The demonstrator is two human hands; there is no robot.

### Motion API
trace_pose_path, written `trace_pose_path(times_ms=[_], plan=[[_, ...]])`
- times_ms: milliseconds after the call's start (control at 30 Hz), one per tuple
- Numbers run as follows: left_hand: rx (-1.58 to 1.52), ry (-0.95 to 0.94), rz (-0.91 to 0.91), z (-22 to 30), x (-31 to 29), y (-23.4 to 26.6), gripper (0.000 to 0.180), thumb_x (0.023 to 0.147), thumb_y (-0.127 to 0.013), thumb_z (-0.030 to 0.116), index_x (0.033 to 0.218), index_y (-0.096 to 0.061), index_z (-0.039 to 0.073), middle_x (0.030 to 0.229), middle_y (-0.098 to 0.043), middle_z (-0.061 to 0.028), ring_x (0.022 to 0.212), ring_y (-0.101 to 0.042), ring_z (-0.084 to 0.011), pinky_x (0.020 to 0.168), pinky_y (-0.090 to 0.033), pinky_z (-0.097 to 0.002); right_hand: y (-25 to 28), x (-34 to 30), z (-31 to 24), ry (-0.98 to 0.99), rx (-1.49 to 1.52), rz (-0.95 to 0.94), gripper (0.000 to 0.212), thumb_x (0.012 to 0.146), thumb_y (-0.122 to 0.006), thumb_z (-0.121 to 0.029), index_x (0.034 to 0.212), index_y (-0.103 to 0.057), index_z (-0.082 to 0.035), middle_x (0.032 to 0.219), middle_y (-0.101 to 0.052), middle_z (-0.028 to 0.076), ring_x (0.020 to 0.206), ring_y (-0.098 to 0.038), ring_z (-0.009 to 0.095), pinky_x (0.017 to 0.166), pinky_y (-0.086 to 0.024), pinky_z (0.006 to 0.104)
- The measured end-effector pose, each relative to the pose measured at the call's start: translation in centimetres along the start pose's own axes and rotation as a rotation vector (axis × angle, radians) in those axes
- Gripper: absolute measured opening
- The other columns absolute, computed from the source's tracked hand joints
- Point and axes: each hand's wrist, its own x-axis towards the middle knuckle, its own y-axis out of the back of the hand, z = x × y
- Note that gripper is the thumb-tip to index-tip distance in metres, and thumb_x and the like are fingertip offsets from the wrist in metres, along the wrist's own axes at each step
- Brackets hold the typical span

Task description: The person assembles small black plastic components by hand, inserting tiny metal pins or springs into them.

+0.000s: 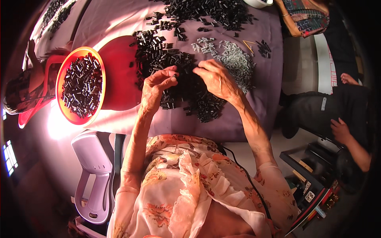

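Observation:
My left hand (154, 90) is closed, with thumb and forefinger pinching a small black plastic piece (175, 75). Across from it, my right hand (217, 81) hovers over the dark heap with its fingertips pressed together; whatever they hold is too small or hidden to make out. Beneath both hands spreads a pile of small black pieces (206, 107) on a pinkish cloth-covered table (119, 20). Beside my right hand lies a heap of small clear or silvery pieces (238, 63).
An orange-rimmed basin (60, 99) full of black pieces stands at the left, beside a red patch (117, 71) on the table. More black pieces (214, 12) lie at the far side, near thin yellow sticks (249, 47) and a white bowl (258, 3). A lilac chair (91, 152) stands lower left. Other people sit right and left.

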Motion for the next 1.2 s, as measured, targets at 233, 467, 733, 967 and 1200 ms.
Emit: trace_pose_path(times_ms=[233,467,733,967,1200], plan=[[0.066,-0.039,-0.056,-0.2,0.2,-1.2,0.013,0.074,-0.064,0.005,0.087,-0.062,0.001,0.114,-0.053,-0.0157,0.102,-0.052,-0.0187,0.082,-0.044,-0.0293,-1.6,3.9,0.8,0.106,-0.224,0.147,0.029,0.067,-0.051,0.002,0.094,-0.058,-0.003,0.101,-0.053,0.009,0.098,-0.048,0.026,0.087,-0.038,0.0371],[0.089,-0.046,-0.023,-0.4,0.0,-0.3,0.01,0.076,-0.062,0.006,0.085,-0.062,0.002,0.112,-0.055,-0.0134,0.091,-0.058,-0.0173,0.077,-0.048,-0.0291,-1.8,3.6,1.5,0.062,-0.162,0.11,0.013,0.07,-0.052,-0.001,0.079,-0.06,-0.003,0.081,-0.055,0.007,0.084,-0.052,0.023,0.078,-0.042,0.0327],[0.038,0.005,-0.002,-0.1,-0.2,-1.0,0.015,0.076,-0.064,0.008,0.088,-0.063,0.0,0.087,-0.062,-0.0046,0.075,-0.057,-0.0104,0.071,-0.045,-0.0235,-2.6,6.3,1.9,0.095,-0.112,0.198,0.007,0.067,-0.056,-0.002,0.073,-0.059,-0.005,0.067,-0.053,0.007,0.069,-0.054,0.022,0.067,-0.045,0.0328],[0.049,-0.022,0.02,-0.1,0.0,-0.6,0.015,0.075,-0.064,0.009,0.088,-0.062,0.0,0.08,-0.062,-0.0027,0.072,-0.056,-0.0097,0.069,-0.045,-0.0228,-4.3,7.2,1.2,0.181,-0.365,0.102,0.005,0.071,-0.054,-0.011,0.076,-0.053,-0.01,0.073,-0.054,0.005,0.075,-0.053,0.02,0.074,-0.039,0.0362],[-0.008,-0.014,0.062,0.1,0.0,-0.9,0.013,0.076,-0.064,0.008,0.087,-0.062,0.001,0.08,-0.062,-0.0033,0.071,-0.057,-0.0101,0.068,-0.046,-0.0228,-5.3,7.5,1.3,0.303,-0.47,0.239,0.006,0.072,-0.054,-0.012,0.076,-0.051,-0.008,0.074,-0.053,0.006,0.075,-0.052,0.02,0.075,-0.037,0.0374]])
